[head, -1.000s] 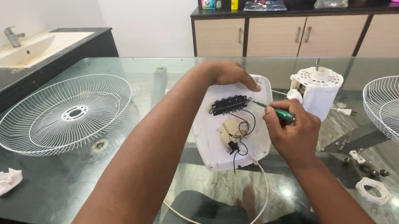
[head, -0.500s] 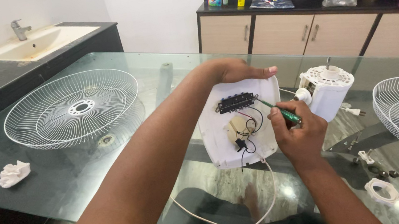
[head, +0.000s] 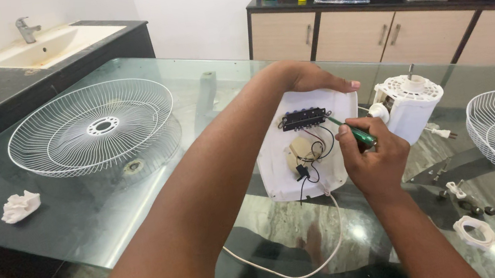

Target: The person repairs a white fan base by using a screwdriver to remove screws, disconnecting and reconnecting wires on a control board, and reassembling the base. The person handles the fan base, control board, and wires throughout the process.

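Left hand (head: 304,79): gripping the top edge of the white fan base (head: 303,150), fingers curled over it.
Right hand (head: 375,161): closing around a green screwdriver (head: 354,134), tip pointing at the black switch block (head: 303,118).
Fan base: lying open-side up on the glass tabletop (head: 185,89), beside the white motor housing (head: 409,105).

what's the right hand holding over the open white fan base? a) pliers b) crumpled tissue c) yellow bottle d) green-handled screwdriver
d: the right hand grips a green-handled screwdriver with its tip at the black switch block inside the white fan base, which the left hand steadies.
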